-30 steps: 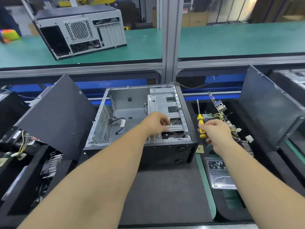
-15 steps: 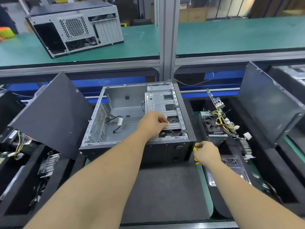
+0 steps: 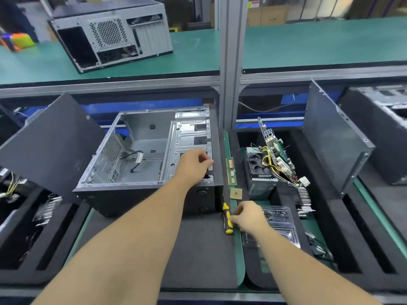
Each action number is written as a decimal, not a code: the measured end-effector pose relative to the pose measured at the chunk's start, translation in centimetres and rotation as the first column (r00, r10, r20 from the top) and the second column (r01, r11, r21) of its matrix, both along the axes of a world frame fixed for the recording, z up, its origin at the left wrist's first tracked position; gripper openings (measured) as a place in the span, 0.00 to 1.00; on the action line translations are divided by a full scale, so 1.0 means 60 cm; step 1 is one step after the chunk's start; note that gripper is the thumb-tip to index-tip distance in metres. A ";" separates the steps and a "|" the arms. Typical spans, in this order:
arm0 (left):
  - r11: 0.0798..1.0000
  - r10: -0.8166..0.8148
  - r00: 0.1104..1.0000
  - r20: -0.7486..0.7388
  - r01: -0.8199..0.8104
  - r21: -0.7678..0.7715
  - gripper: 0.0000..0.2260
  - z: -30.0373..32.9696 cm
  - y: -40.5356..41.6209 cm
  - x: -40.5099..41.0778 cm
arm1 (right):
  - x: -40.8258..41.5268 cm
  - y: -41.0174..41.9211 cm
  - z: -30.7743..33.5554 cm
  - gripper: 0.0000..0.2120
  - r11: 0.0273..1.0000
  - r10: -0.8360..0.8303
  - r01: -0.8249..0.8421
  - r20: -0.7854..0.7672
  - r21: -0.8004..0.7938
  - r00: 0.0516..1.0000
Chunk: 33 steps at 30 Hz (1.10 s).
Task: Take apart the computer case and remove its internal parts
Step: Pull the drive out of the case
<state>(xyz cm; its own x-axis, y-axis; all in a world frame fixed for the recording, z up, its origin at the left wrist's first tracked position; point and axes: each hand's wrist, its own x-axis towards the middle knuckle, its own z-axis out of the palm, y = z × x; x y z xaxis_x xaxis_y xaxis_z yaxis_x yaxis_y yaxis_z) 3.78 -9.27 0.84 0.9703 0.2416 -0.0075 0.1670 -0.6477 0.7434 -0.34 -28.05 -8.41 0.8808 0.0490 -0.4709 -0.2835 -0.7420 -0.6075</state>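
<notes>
The open computer case lies on its side on a dark mat, mostly bare inside, with one black cable loose on its floor. My left hand reaches into it, fingers curled on the silver drive cage at the case's right side. A yellow and black screwdriver lies on the mat along the case's front right corner. My right hand is beside it, fingertips pinching its handle.
Two memory sticks and a processor chip lie right of the case. Further right are a power supply, a motherboard, a heatsink and a clear screw tray. Side panels lean on both sides. Another case sits on the shelf.
My right hand came down from beside the motherboard to the mat with the screwdriver, which now lies flat by the case. My left hand stayed on the drive cage.
</notes>
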 end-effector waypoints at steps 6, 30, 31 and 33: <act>0.999 0.043 0.999 -0.010 -0.043 0.017 0.04 0.003 0.079 -0.024 | -0.017 0.119 -0.009 0.10 0.998 0.051 -0.050 0.032 -0.032 0.998; 1.000 -0.028 0.999 0.026 0.028 0.003 0.10 -0.008 0.399 -0.092 | -0.014 0.517 0.157 0.09 0.935 -0.249 0.074 0.492 0.348 0.834; 1.000 -0.024 0.999 0.038 0.025 -0.003 0.12 -0.007 0.413 -0.097 | -0.013 0.535 0.162 0.11 0.954 -0.178 0.015 0.524 0.301 0.833; 1.000 -0.004 0.999 0.049 0.004 -0.018 0.14 -0.004 0.437 -0.108 | -0.012 0.567 0.167 0.14 0.971 -0.037 -0.100 0.555 0.215 0.831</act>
<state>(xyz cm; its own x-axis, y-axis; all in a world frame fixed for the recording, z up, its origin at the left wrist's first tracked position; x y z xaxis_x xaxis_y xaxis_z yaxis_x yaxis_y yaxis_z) -2.69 16.94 0.61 0.9706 0.2380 0.0358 0.1275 -0.6345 0.7623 -1.06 5.98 1.63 0.9847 0.1255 0.1212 0.1714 -0.5679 -0.8051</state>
